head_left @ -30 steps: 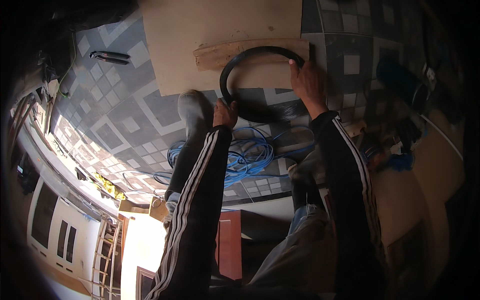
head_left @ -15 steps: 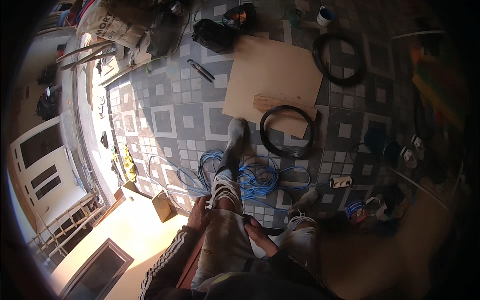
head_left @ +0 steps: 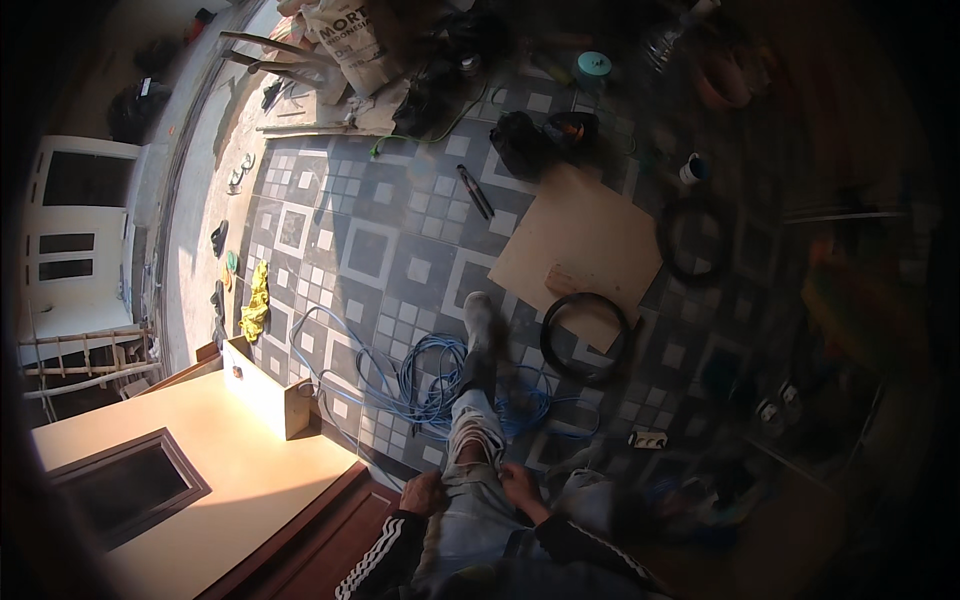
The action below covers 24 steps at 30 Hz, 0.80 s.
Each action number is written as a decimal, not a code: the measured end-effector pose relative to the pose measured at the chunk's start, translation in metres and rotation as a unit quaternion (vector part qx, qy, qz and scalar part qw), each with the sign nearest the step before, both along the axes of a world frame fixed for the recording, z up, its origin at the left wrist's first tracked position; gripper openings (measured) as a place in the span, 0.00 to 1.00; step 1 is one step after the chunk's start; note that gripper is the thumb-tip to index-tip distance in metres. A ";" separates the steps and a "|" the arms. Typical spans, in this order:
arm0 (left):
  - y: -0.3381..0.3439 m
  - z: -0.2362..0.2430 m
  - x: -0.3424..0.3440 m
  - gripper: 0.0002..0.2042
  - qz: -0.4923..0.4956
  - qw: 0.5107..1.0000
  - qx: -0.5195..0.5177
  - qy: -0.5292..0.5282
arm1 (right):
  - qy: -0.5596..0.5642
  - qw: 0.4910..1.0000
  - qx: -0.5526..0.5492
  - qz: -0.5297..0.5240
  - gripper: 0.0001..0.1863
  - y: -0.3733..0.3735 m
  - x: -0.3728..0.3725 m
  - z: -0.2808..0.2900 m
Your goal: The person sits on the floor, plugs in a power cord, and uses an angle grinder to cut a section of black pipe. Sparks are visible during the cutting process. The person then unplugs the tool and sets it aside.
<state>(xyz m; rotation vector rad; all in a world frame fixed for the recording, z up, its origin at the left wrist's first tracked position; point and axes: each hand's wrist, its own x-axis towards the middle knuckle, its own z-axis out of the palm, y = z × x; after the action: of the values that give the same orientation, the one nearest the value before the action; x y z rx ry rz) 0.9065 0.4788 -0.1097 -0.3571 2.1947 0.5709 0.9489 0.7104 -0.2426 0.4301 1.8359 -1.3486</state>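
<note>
Light, ripped jeans cover my leg, which is stretched forward with a grey sock or shoe on the foot. At the outer side of the torn knee, my left hand is closed on the denim, its fingers curled. My right hand is closed at the other side of the same knee, also against the cloth; its fingertips are partly hidden. Beyond the knee, a tangle of blue cable lies on the tiles on both sides of the shin.
A black coil overlaps a brown board and a wood offcut. Another black coil lies farther right. Long-handled pliers or cutters lie on the tiles. A white power strip sits right; yellow cloth lies left.
My view has swung left, so the floor things appear shifted right and lower. My right hand has come up to the knee; a dark thing seen by it earlier no longer shows.
</note>
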 end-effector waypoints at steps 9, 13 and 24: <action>-0.119 -0.007 -0.104 0.08 0.171 0.985 0.026 -0.015 | -0.028 0.992 -0.025 0.119 0.11 -0.093 -0.130 0.071; -0.149 0.030 -0.128 0.07 0.216 0.971 0.049 -0.088 | -0.037 0.937 0.038 0.346 0.09 -0.125 -0.246 0.125; -0.177 -0.025 -0.277 0.11 0.166 0.986 0.030 0.004 | 0.147 0.946 0.096 -0.271 0.15 0.026 -0.562 0.118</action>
<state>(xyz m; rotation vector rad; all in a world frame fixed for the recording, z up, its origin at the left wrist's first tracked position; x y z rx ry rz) 0.6294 0.3022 -0.1349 -0.6964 2.1337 0.8176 0.3874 0.7362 -0.1243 0.9324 2.2053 -1.6707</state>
